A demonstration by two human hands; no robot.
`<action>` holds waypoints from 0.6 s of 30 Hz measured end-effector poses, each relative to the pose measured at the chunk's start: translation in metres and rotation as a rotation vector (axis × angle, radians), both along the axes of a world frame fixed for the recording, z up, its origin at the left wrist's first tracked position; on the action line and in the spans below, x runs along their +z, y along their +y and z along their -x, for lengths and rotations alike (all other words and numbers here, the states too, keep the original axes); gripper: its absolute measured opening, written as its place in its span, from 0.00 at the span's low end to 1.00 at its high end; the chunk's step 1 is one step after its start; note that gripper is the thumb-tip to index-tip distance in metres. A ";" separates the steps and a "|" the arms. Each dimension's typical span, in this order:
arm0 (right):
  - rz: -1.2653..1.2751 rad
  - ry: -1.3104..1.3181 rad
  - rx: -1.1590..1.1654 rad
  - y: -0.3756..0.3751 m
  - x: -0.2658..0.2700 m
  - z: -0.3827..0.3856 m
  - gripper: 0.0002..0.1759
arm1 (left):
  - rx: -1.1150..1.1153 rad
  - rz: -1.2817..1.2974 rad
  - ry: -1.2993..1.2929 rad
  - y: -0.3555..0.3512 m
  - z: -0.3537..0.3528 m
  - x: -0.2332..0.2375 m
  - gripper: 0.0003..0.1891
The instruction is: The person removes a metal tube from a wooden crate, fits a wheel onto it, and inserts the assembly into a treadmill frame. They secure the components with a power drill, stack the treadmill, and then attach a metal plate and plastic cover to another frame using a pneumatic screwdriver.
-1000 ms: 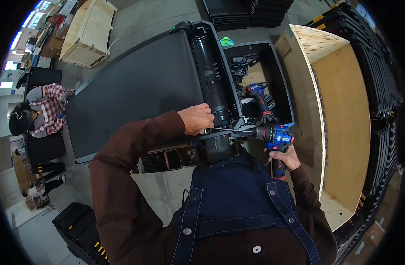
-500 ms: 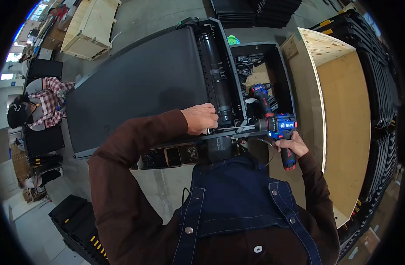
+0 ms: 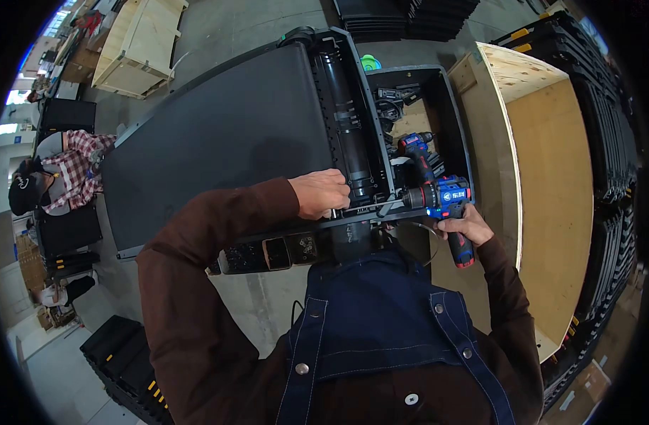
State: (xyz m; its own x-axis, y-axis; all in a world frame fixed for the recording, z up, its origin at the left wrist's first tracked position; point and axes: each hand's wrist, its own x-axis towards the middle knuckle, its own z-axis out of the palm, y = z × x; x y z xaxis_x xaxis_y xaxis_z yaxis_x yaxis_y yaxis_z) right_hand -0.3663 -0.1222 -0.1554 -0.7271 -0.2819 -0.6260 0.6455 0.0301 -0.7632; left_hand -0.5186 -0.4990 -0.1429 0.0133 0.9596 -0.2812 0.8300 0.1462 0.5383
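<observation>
— Blue cordless drill (image 3: 445,198) first. Where is it on your feed?

— Near right of the treadmill (image 3: 225,134). It lies almost level, with its long bit (image 3: 377,207) running left along the near frame rail. My right hand (image 3: 466,228) is wrapped tight round the handle. My left hand (image 3: 323,193) sits at the bit's tip, fingers bunched down on the rail. My knuckles hide whether they pinch a screw, so I cannot tell.

— What could go wrong from there?

— The left hand worries me most. Its fingertips are touching the tip or just beside it, so if the bit skids off its seat I judge it would run into them. The bit is long and thin and driven nearly flat, so a small tilt of my right wrist could make it jump out or flex. My denim apron (image 3: 381,319) also hangs close under the rail, and loose cloth near a turning bit could catch.

— Give me the count.

— There are two blue drills, the one in my grip and a second drill (image 3: 414,147) lying in the black bin (image 3: 458,134) just beyond it. I see one bin and one treadmill, with one dark roller (image 3: 347,134) exposed at the treadmill's right end. One green object (image 3: 370,64) sits far of the bin. There are two plywood crates, the big crate (image 3: 551,177) on the right and a smaller crate (image 3: 137,42) far left. One person in a plaid shirt (image 3: 73,166) is at the left, well apart from my hands.
</observation>
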 end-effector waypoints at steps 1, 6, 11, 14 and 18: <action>-0.001 0.001 0.001 -0.001 0.000 0.001 0.20 | 0.001 -0.001 0.001 0.001 0.002 0.002 0.13; 0.062 -0.047 -0.082 -0.008 0.016 0.006 0.23 | 0.384 -0.075 -0.385 0.004 0.008 0.016 0.20; 0.033 -0.027 -0.083 -0.005 0.012 0.012 0.24 | 0.764 -0.376 -0.224 -0.031 -0.007 0.032 0.18; -0.018 0.107 -0.108 0.009 0.012 0.008 0.26 | 1.119 -0.432 -0.023 -0.062 -0.043 0.029 0.17; -0.097 0.253 -0.375 0.051 0.008 -0.002 0.25 | 1.392 -0.428 0.220 -0.097 -0.123 -0.005 0.20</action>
